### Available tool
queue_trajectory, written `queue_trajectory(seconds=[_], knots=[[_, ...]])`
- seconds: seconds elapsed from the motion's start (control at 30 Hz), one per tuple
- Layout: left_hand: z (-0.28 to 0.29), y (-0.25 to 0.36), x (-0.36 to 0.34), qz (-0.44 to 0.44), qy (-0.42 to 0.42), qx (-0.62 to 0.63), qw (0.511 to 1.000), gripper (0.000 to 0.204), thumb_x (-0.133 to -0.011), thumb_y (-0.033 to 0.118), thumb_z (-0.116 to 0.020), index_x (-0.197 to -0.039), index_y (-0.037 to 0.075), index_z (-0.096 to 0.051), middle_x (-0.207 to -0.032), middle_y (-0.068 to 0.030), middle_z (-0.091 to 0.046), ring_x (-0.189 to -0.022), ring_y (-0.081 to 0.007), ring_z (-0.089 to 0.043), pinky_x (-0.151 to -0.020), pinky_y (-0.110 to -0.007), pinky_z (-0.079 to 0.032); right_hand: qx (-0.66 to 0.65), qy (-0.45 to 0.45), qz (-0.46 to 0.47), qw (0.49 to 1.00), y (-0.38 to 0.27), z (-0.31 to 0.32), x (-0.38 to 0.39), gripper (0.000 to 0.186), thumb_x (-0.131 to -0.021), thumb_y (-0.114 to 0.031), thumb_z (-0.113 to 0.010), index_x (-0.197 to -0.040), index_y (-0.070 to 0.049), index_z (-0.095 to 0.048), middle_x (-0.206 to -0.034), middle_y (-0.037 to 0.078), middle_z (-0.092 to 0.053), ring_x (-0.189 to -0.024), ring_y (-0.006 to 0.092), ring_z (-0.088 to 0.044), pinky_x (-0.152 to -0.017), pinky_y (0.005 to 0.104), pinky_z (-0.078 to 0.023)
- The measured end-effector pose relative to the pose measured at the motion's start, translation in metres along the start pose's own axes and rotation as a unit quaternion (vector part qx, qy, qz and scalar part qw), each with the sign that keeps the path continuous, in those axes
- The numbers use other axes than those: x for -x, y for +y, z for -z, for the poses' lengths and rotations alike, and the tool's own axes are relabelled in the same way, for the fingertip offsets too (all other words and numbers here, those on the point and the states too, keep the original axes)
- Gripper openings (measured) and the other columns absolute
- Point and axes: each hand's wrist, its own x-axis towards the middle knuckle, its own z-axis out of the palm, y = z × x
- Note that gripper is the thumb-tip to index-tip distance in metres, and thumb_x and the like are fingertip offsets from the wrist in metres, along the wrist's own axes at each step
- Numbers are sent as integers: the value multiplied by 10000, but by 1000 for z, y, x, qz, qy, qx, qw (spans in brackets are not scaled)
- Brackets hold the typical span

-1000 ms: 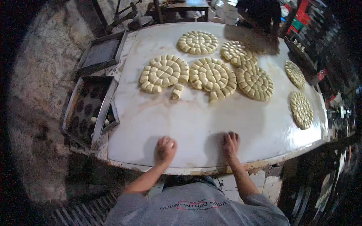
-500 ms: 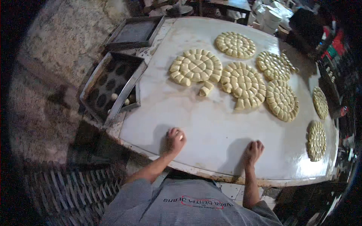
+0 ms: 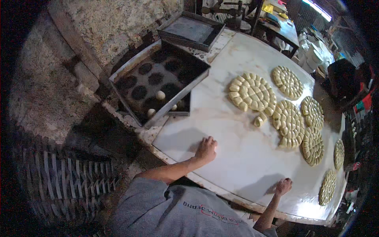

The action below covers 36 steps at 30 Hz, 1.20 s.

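Head view: my left hand (image 3: 207, 150), right hand (image 3: 284, 186) curled low over table (image 3: 237, 158), well apart, likely giving each own space; tightness, contents: cannot tell. Loose dough piece (image 3: 259, 119) beyond, beside cut dough rounds (image 3: 252, 91), seemingly within reach. Tray (image 3: 189, 86) holds dough balls (image 3: 160, 95), leftward.

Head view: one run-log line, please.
Left hand: curled over table; right hand: likewise; dough rounds: on table; pale ball: in tray
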Motion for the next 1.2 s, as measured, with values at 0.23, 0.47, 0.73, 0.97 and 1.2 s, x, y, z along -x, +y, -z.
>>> queue_trajectory(seconds=[0.23,0.47,0.73,0.97,1.2], knots=[[198,-112,-47,-41,-181,429,884,348,-700,141,-715,-1015,55,-596,-993,-65,-596,-907,-114,-549,-768,-283,-469,-658,-288,-166,675,-130,48,54,377,-861,-233,-527,-1151,2,-484,-853,63,-576,-756,123,-555,-652,241,-455],[256,-273,-75,89,-183,109,973,382,-709,210,-712,-1019,20,-595,-1107,-155,-565,-1031,-303,-541,-866,-391,-434,-702,-424,28,572,-510,179,2,518,-759,-45,-607,-1240,37,-433,-1168,122,-536,-1029,195,-534,-892,324,-436],[275,-185,-71,-268,-461,644,548,486,-759,388,-651,-1066,23,-561,-1184,-161,-518,-1132,-276,-468,-974,-409,-326,-401,-83,257,875,-583,120,6,305,-701,-82,-675,-988,-72,-568,-1107,156,-501,-1000,345,-473,-851,386,-419],[42,-54,17,-28,-330,389,860,211,-842,222,-560,-902,30,-624,-829,-111,-630,-705,-193,-598,-608,-329,-477,-273,36,-84,958,-302,28,66,200,-744,-139,-632,-927,-73,-585,-1013,148,-534,-972,331,-466,-871,411,-370],[-104,43,-127,-48,74,85,992,218,-834,293,-526,-827,82,-579,-796,-146,-560,-733,-347,-530,-623,-431,-433,-295,75,-282,910,-140,27,75,145,-727,-82,-614,-849,-32,-557,-888,133,-544,-837,308,-498,-733,381,-428]])
